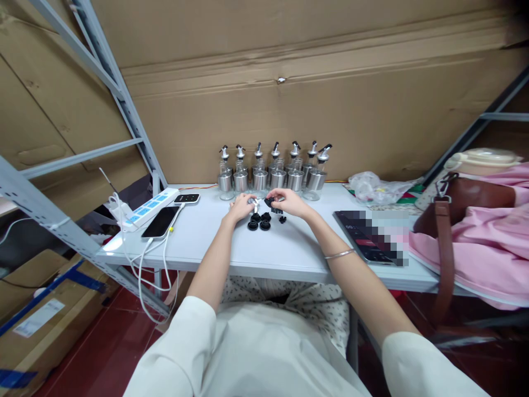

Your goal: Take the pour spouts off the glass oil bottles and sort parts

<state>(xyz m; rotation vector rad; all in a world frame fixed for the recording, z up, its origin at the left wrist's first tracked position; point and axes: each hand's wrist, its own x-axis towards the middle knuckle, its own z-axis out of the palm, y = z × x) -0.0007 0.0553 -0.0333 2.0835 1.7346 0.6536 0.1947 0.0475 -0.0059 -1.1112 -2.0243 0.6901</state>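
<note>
Both of my hands rest on the grey table [285, 248] in front of a row of several glass oil bottles [273, 173] with steel sleeves and pour spouts. My left hand [240, 207] is curled around a small silver pourer piece [253, 203]. The fingers of my right hand [289, 202] pinch a small black cap [270, 202]. Several more black caps [260, 221] lie loose on the table just below my fingers.
A white power strip [144, 209], a black phone [160, 222] with white cables and a small black device [187, 198] lie at the left. A dark tablet [370, 237], a crumpled plastic bag [372, 188], a brown bag [463, 201] and pink cloth [483, 242] sit at the right. Cardboard lines the wall behind.
</note>
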